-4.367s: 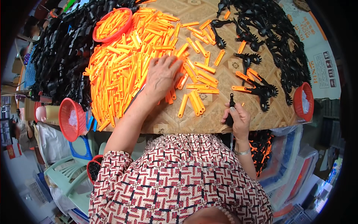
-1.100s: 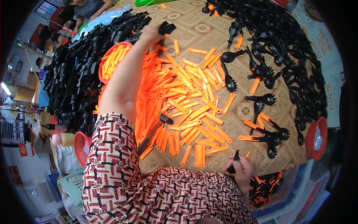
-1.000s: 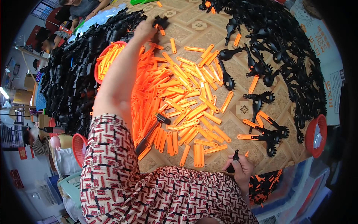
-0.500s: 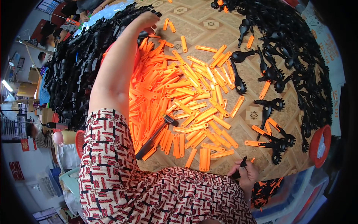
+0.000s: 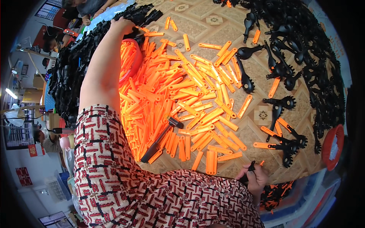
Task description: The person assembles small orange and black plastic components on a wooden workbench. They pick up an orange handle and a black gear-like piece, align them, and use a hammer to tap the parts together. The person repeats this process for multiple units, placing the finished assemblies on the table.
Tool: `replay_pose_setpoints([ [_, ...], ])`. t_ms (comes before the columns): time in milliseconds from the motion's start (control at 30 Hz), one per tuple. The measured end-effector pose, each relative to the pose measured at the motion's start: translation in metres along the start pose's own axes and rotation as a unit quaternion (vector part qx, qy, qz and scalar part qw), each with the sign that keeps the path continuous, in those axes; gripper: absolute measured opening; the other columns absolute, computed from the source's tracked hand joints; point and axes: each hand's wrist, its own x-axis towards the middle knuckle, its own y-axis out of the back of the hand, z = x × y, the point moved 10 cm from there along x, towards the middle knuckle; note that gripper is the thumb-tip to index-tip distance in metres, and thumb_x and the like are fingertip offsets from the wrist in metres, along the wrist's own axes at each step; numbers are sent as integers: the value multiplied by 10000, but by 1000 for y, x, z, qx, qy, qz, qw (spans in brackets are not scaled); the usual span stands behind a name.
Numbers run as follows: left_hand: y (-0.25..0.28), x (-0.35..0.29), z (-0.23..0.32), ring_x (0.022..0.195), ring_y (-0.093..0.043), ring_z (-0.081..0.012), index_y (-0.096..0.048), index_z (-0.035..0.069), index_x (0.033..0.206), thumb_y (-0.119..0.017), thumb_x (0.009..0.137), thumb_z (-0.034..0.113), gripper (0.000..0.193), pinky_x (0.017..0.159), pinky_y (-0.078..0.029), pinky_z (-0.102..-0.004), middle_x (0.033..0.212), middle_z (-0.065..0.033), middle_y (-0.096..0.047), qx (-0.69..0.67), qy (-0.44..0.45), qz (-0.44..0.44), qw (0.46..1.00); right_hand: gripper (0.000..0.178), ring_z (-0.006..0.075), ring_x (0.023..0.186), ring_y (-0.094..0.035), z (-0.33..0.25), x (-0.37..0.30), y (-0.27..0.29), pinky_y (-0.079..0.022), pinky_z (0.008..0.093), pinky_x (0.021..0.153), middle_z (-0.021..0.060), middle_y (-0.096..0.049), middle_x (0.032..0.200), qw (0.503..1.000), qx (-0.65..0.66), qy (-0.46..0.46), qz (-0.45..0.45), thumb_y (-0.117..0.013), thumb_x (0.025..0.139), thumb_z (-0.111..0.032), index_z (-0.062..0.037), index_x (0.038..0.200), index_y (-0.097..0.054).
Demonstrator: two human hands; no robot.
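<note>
My left hand point(image 5: 123, 26) reaches far out over the edge of a heap of dark black parts point(image 5: 72, 76); its fingers are too hidden to read. Below that hand, a red basket point(image 5: 137, 62) full of orange strips shows beside my forearm. Close to my body at the table's near edge, my right hand point(image 5: 256, 178) is closed on a black plastic piece point(image 5: 251, 166), whose tip sticks up past the thumb. A small orange bit shows beside its fingers. Loose orange plastic strips point(image 5: 152, 98) spread over the table between my arms.
A black hammer-like tool point(image 5: 156, 144) lies on the orange strips. Black pasta servers and spoons point(image 5: 279, 68) pile along the right side. A red basket point(image 5: 332, 147) stands at the right edge, above clear bins point(image 5: 304, 201). Another person's hand point(image 5: 86, 19) is at the far left.
My left hand has moved left and slightly nearer, onto the black heap, uncovering more of the red basket. My right hand keeps its grip on the black piece.
</note>
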Motion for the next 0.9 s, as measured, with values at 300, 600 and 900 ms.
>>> replay_pose_setpoints([
  [300, 5, 10, 30, 1389, -501, -223, -751, 270, 1163, -722, 893, 408, 304, 1025, -384, -543, 1273, 34, -714, 50, -46, 76, 995, 197, 203, 698, -705, 9, 0, -5, -590, 368, 686, 132, -705, 770, 999, 42, -25, 4, -516, 1017, -19, 101, 1131, -624],
  [600, 31, -12, 72, 1128, -702, -355, -748, 69, 1134, -626, 979, 319, 318, 910, -586, -458, 1198, -161, -730, -215, -26, 137, 967, 169, 192, 701, -694, 6, -14, -6, -570, 340, 675, 131, -702, 802, 999, 17, -34, 17, -500, 1012, 2, 78, 1110, -616],
  [900, 73, -92, 162, 798, -747, -223, -781, 66, 1001, -692, 926, 280, 244, 725, -585, -373, 952, -126, -773, -411, -238, 13, 880, 157, 164, 681, -679, 9, -28, -3, -564, 310, 674, 95, -681, 774, 999, 28, -36, 25, -531, 1028, -40, 80, 1075, -621],
])
